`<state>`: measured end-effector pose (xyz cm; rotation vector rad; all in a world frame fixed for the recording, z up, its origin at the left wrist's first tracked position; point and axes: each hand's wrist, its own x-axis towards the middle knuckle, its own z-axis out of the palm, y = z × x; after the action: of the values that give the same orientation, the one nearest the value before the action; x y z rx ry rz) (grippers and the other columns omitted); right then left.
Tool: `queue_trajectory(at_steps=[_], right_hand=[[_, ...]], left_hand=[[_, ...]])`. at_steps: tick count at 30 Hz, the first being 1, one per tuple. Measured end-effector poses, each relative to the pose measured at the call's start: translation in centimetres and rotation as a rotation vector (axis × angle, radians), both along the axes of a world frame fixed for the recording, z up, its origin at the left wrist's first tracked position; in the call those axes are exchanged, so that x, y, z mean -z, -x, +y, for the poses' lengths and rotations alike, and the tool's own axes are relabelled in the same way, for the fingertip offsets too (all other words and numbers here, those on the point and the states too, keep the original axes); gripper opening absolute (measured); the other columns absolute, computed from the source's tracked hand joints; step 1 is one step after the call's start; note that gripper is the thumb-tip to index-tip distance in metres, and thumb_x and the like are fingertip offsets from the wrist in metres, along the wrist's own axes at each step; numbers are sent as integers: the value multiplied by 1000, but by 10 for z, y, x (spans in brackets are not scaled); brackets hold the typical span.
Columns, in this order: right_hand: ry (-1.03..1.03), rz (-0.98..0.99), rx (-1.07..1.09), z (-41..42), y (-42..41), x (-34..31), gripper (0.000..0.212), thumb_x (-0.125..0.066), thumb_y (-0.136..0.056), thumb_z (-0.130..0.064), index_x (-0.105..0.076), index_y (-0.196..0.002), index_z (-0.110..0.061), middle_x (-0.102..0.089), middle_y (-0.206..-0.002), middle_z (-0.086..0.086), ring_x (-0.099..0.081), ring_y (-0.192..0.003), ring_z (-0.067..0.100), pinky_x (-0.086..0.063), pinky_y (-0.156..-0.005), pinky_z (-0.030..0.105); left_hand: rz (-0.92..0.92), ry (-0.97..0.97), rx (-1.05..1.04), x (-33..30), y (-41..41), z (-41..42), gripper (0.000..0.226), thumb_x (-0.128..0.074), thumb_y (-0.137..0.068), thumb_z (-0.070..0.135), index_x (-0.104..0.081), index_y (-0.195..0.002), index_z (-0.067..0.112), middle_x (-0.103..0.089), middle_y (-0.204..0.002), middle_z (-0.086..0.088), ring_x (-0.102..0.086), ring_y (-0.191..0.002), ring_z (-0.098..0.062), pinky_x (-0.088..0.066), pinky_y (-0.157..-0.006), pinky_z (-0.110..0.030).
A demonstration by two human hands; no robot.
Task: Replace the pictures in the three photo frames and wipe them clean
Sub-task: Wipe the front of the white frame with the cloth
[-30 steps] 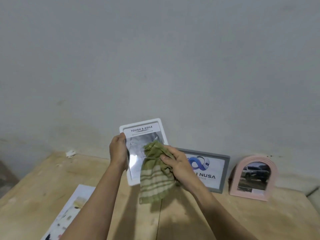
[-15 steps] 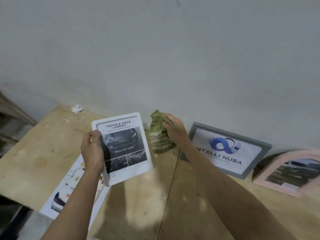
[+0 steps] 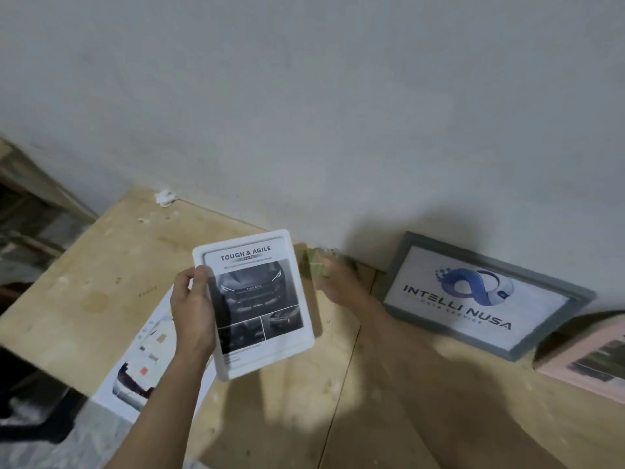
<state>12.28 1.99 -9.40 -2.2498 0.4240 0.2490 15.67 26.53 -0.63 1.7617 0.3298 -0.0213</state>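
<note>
White frame (image 3: 260, 299) with the car picture sits tilted above the wooden surface (image 3: 84, 272), the left hand (image 3: 192, 309) with its grip clamped on its left edge. Right hand (image 3: 338, 282) is blurred at the green cloth (image 3: 313, 262) by the wall; its grip is unclear. Grey frame (image 3: 487, 296) and pink frame (image 3: 581, 360) lean against the wall to the right.

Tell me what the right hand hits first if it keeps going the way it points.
Probably the wall: the blurred right hand with the cloth points toward its foot, left of the grey frame. Depth unclear.
</note>
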Motion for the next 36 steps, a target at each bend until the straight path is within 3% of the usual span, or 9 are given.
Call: queue_trajectory(at_steps=[3,5,8,12,17,20,26,31,36], right_hand=[[-763,-13,241,11,41,-65,20,-51,-95,-27,-61,-99,-9,-55,-85,1,-51,-74,13,-45,-76,34],[-915,-29,259,13,77,-99,29,-58,-93,-31,-66,-104,-6,-59,-75,0,-56,-68,14,-50,-74,32],[-822,-125,246,21,131,-136,31,-59,-93,-19,-64,-117,1,-70,-91,10,-66,-78,19,-55,-72,29],[-676,-247,471,20,203,-165,21,-62,-90,-9,-67,-111,-6,-72,-99,20,-69,-83,23,-54,-74,30],[-589,-348,762,-11,307,-185,15,-62,-88,-5,-69,-102,-7,-70,-84,10,-63,-73,20,-48,-66,27],[-557,-392,875,-35,370,-194,19,-60,-89,-4,-69,-105,-6,-72,-83,7,-64,-70,18,-48,-60,25],[-491,-458,1062,-93,481,-204,18,-60,-88,-5,-72,-101,-10,-73,-81,4,-66,-69,17,-49,-58,24],[-479,-481,1197,-171,572,-188,19,-62,-87,-8,-71,-104,-9,-73,-89,10,-66,-80,23,-49,-71,34],[-521,-527,1310,-249,639,-163,19,-56,-90,-3,-71,-101,-9,-74,-89,8,-68,-78,22,-53,-70,32]], left_hand=[[24,87,45,-15,14,-3,14,-54,-98,29,-60,-96,17,-59,-101,-4,-52,-93,-23,-39,-84,-36],[23,151,91,-30,27,-7,15,-55,-98,27,-60,-99,14,-60,-98,-1,-53,-90,-18,-41,-79,-30],[32,244,191,-55,52,-18,16,-55,-98,27,-60,-94,12,-59,-86,2,-53,-81,-16,-42,-70,-26],[97,309,444,-74,87,-49,24,-57,-88,35,-54,-72,17,-57,-78,-3,-53,-79,-22,-46,-76,-43],[77,142,968,-99,153,-100,20,-60,-94,28,-66,-109,17,-76,-96,-8,-71,-79,-22,-51,-66,-31],[149,48,1232,-106,187,-136,42,-58,-87,37,-63,-115,7,-73,-91,-16,-62,-77,-25,-44,-71,-39],[241,-26,1488,-117,271,-236,26,-52,-97,31,-65,-116,17,-77,-100,-11,-73,-92,-34,-55,-94,-55],[452,121,1587,-107,349,-349,27,-46,-105,27,-66,-111,11,-74,-75,-4,-67,-59,-14,-55,-58,-27],[646,255,1621,-77,425,-464,43,-53,-99,40,-64,-130,13,-69,-125,-15,-66,-117,-32,-45,-106,-48]])
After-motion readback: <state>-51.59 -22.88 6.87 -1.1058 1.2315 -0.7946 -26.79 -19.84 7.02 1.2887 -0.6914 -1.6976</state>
